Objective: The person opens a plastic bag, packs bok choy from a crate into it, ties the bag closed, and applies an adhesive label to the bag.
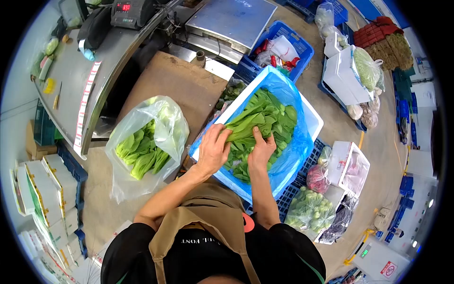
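Right in front of the body, I see a big white foam box (314, 124) with a thin blue plastic bag (302, 124) lining it. Loose dark green leaves (283, 130) fill the bag. Off to the left is a cloudy, see-through plastic bag (176, 124) with leafy greens with pale stems (144, 154) inside; the left hand is nearer to it than the right.

Over the box is a long bunch of bright green leaves (248, 124). It slants: its pale stem end is low and left, by the left hand (213, 150), and its leafy end goes up and right, away from the body. The left hand is closed on the stem end. The right hand (261, 150) is on the near side, with its thumb on the leaves and its fingers bent, but I can't tell how tight it is.

Leaves hide some fingertips, and I can't see the bottom of the box. The bunch blends into the leaves under it, so I can't tell where its tips stop.
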Demonstrator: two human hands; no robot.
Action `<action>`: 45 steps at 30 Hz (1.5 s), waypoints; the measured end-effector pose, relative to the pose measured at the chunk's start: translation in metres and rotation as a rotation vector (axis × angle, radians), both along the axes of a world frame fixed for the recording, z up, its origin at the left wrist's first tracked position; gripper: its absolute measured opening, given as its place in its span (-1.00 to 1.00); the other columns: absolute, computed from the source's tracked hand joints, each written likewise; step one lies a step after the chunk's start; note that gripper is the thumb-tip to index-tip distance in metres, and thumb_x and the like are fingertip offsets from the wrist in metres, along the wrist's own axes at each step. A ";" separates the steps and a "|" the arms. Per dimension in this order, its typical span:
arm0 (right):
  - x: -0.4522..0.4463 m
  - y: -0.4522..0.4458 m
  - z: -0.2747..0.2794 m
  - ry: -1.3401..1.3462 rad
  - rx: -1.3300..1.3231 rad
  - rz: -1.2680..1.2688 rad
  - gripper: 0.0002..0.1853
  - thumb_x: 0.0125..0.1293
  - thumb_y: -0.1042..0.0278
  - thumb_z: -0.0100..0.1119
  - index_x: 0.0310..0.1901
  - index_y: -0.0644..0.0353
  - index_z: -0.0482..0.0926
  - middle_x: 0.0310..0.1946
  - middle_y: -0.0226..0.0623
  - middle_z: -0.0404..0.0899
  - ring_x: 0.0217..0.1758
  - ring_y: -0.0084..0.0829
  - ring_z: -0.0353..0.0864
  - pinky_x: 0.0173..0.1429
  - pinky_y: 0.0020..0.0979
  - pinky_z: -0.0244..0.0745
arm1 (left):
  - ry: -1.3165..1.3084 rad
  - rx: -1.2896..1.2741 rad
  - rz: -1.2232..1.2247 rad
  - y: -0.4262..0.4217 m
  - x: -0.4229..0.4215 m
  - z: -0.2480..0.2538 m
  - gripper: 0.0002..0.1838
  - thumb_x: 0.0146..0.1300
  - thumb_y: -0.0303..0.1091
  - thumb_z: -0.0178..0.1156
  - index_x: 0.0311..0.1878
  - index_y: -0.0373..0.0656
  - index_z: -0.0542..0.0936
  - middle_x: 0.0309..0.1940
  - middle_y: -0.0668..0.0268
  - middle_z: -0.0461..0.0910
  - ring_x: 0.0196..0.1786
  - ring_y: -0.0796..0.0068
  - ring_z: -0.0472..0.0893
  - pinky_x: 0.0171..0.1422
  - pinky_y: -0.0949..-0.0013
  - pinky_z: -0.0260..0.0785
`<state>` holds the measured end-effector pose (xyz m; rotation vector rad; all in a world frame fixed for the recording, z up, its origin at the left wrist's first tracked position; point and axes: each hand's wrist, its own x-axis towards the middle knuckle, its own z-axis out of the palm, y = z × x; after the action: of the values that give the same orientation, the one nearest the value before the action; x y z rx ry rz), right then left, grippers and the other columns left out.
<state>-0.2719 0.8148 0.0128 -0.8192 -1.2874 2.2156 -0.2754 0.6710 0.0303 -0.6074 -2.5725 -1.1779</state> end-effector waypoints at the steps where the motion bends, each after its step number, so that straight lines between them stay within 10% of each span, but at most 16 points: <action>1: 0.001 0.003 0.002 -0.005 -0.007 -0.007 -0.74 0.17 0.60 0.30 -0.08 0.35 0.58 -0.17 -0.33 0.63 -0.17 -0.53 0.54 0.00 -0.47 0.44 | -0.002 0.003 -0.005 0.002 -0.001 0.003 -0.56 -0.12 -0.56 0.32 -0.07 -0.27 0.50 -0.02 0.08 0.45 0.04 0.03 0.49 0.10 0.13 0.37; 10: 0.038 0.048 -0.043 -0.138 -0.092 0.119 -0.58 0.31 0.21 0.25 0.07 0.34 0.48 -0.03 -0.31 0.54 -0.05 -0.49 0.50 0.04 -0.42 0.44 | -0.446 0.112 -0.069 0.037 0.003 -0.013 -0.64 0.01 -0.41 0.22 -0.09 -0.35 0.50 -0.16 -0.01 0.58 -0.17 0.01 0.60 -0.04 0.19 0.45; 23: 0.047 0.072 -0.090 -0.166 0.055 -0.062 -0.74 0.28 0.43 0.18 -0.06 0.40 0.52 -0.12 -0.26 0.58 -0.18 -0.46 0.55 -0.10 -0.41 0.47 | -0.459 -0.140 -0.091 0.080 0.008 -0.057 -0.70 0.23 -0.45 0.03 0.01 -0.38 0.44 -0.24 -0.15 0.57 -0.23 -0.12 0.60 -0.19 0.00 0.46; 29: 0.029 0.068 -0.086 -0.275 0.040 -0.257 -0.73 0.27 0.44 0.19 -0.08 0.48 0.53 -0.15 -0.22 0.58 -0.23 -0.42 0.55 -0.15 -0.39 0.48 | -0.397 0.170 -0.063 0.086 -0.003 -0.059 -0.73 0.24 -0.52 -0.02 0.02 -0.34 0.42 -0.26 -0.13 0.56 -0.28 -0.10 0.59 -0.20 0.07 0.47; 32: 0.016 0.087 -0.105 -0.286 -0.118 -0.417 -0.66 0.28 0.44 0.18 0.03 0.45 0.47 -0.09 -0.17 0.58 -0.16 -0.32 0.59 -0.14 -0.30 0.53 | -0.442 0.364 0.081 0.083 -0.013 -0.072 -0.77 0.32 -0.52 -0.07 -0.01 -0.39 0.42 -0.35 0.10 0.62 -0.29 0.30 0.67 -0.16 0.31 0.53; 35: 0.028 0.125 -0.151 -0.243 -0.374 -0.433 -0.65 0.27 0.43 0.20 0.05 0.42 0.46 -0.03 -0.17 0.56 -0.11 -0.30 0.59 -0.13 -0.28 0.54 | -0.557 1.001 0.096 0.094 -0.042 -0.022 -0.81 0.35 -0.50 -0.10 -0.09 -0.41 0.43 -0.33 0.15 0.63 -0.25 0.43 0.66 -0.11 0.38 0.52; 40: 0.040 0.149 -0.157 0.058 -0.650 -0.269 -0.59 0.38 0.29 -0.02 0.21 0.25 0.40 0.13 -0.18 0.50 0.20 -0.16 0.46 0.32 -0.11 0.34 | -0.594 0.385 0.208 0.071 -0.123 -0.055 -0.75 0.30 -0.35 -0.08 -0.21 -0.39 0.45 -0.45 -0.01 0.62 -0.36 0.15 0.67 -0.12 0.19 0.50; 45: 0.060 0.152 -0.156 0.380 -0.637 -0.049 -0.51 0.31 0.17 0.01 0.23 0.18 0.39 0.16 -0.17 0.48 0.20 -0.12 0.45 0.33 -0.11 0.33 | -0.568 0.008 0.239 0.077 -0.188 -0.131 -0.69 0.26 -0.33 -0.07 -0.06 -0.30 0.53 -0.31 -0.23 0.58 -0.17 -0.22 0.59 0.00 -0.11 0.38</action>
<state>-0.2120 0.9670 -0.1430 -0.5761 -0.3757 2.6049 -0.4631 0.7477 -0.1007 0.0622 -2.9760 -1.4317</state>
